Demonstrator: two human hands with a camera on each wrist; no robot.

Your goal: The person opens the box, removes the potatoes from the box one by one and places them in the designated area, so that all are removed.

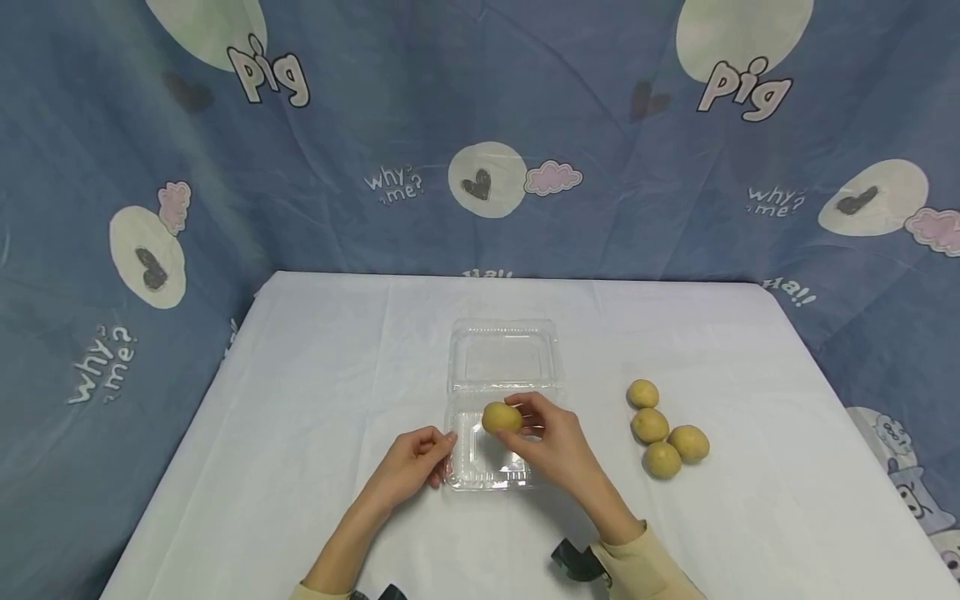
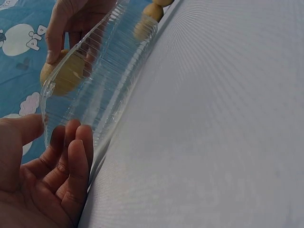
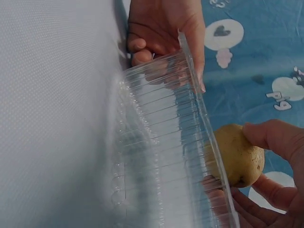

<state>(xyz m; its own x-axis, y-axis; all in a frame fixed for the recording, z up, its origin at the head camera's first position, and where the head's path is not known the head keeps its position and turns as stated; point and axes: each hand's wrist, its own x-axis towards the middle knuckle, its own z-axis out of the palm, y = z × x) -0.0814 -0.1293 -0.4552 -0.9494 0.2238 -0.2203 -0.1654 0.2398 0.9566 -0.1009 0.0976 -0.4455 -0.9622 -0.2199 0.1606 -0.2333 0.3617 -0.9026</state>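
A clear plastic clamshell container (image 1: pixel 459 467) lies with its lid folded back, away from me. At the container's left edge, my left hand (image 1: pixel 414 460) pinches the rim, thumb on top and fingers against the outer wall, as the left wrist view shows. Over the container's base, my right hand (image 1: pixel 551 442) holds a small yellow potato (image 1: pixel 500 417) between thumb and fingers. Brown specks mark this potato (image 3: pixel 237 156) in the right wrist view, where it appears just above the rim. The base below shows no potato inside.
Several more potatoes (image 1: pixel 651 426) sit in a loose cluster to the right of the container, on the white tablecloth (image 1: pixel 315 367). A blue patterned curtain (image 1: pixel 360 100) hangs behind and at the sides of the table.
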